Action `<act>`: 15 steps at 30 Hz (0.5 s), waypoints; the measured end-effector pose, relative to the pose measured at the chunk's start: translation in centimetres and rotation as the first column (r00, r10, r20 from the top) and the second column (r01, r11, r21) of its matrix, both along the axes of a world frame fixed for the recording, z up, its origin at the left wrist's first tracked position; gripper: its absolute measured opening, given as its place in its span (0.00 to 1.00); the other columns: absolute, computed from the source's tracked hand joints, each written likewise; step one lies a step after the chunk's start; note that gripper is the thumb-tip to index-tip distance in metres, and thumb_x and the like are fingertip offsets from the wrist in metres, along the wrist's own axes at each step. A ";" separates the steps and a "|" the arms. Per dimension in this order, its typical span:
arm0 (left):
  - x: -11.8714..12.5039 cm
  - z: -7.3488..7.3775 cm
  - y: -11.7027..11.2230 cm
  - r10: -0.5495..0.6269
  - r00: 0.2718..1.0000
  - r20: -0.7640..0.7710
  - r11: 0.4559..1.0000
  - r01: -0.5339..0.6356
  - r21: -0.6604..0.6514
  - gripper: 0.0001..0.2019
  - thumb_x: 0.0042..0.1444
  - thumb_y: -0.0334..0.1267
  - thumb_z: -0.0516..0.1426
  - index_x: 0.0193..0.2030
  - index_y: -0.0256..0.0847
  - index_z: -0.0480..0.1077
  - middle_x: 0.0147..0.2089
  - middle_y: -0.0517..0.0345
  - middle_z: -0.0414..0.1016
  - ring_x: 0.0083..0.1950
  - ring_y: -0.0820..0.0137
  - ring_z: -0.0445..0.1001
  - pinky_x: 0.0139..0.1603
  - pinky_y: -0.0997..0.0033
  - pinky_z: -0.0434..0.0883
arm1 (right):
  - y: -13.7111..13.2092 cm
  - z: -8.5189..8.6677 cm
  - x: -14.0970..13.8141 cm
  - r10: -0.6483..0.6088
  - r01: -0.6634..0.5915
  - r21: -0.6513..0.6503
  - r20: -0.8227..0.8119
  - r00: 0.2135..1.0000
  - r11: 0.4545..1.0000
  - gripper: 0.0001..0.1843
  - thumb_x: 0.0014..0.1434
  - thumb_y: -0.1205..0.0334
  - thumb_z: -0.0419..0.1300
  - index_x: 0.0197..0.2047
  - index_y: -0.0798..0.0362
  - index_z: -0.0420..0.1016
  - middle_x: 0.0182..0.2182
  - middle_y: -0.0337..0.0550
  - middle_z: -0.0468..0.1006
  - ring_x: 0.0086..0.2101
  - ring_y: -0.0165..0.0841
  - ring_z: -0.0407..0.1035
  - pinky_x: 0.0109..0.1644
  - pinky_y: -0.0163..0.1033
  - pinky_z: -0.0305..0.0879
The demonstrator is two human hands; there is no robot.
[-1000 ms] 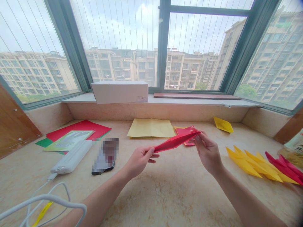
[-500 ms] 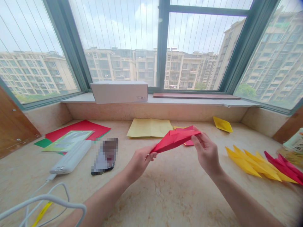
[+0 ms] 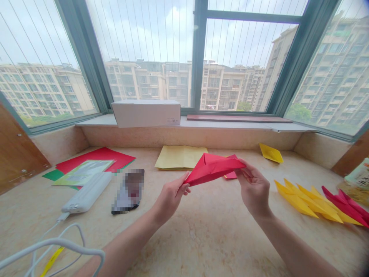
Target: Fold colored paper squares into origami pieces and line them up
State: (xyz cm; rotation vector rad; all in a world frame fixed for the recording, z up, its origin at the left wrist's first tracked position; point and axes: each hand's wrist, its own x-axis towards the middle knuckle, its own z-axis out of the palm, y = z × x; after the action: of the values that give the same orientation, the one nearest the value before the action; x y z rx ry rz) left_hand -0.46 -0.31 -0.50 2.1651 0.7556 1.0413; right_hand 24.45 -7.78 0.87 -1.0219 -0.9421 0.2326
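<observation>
A folded red paper boat (image 3: 215,169) is held up over the counter, one pointed end in each hand. My left hand (image 3: 173,192) pinches its left tip between thumb and fingers. At the other end, my right hand (image 3: 253,186) grips the right tip, its fingers curled. The middle of the paper bulges upward with a raised peak. Behind it, partly covered, lie a stack of pale yellow paper (image 3: 180,157) and a small red piece of paper (image 3: 230,175).
Folded yellow paper pieces (image 3: 311,202) and dark red ones (image 3: 347,206) lie at right, near a jar (image 3: 359,181). A yellow paper boat (image 3: 271,153) sits behind. At left are coloured sheets (image 3: 100,156), a power bank (image 3: 86,192), a blurred item (image 3: 128,192) and a white cable (image 3: 66,244).
The red paper has been turned so that its side faces me more and a peak stands up at its upper left. My right hand has shifted slightly right and down.
</observation>
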 end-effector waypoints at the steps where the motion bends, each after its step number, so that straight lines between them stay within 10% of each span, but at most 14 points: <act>1: 0.0 -0.1 0.0 0.003 1.000 0.013 1.000 -0.003 0.005 0.23 0.69 0.42 0.47 0.65 0.35 0.66 0.32 0.55 0.81 0.30 0.70 0.78 0.38 0.69 0.75 | -0.1 0.0 0.0 0.007 -0.007 -0.010 -0.001 1.000 1.000 0.20 0.56 0.61 0.67 0.52 0.51 0.79 0.43 0.48 0.84 0.44 0.40 0.78 0.51 0.47 0.75; 15: -0.2 1.0 -0.5 0.089 0.991 0.097 0.979 -0.105 0.173 0.21 0.68 0.36 0.49 0.66 0.42 0.64 0.40 0.52 0.78 0.34 0.71 0.77 0.39 0.69 0.75 | -0.1 0.4 0.0 0.043 -0.043 -0.100 -0.011 0.999 0.994 0.19 0.59 0.54 0.64 0.51 0.54 0.79 0.41 0.50 0.84 0.44 0.43 0.79 0.51 0.51 0.75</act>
State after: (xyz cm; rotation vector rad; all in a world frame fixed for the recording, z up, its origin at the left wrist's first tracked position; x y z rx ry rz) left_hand -0.71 -0.77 0.45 2.2316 0.7588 1.2905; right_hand 24.47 -7.86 1.32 -1.0926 -0.9528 0.3228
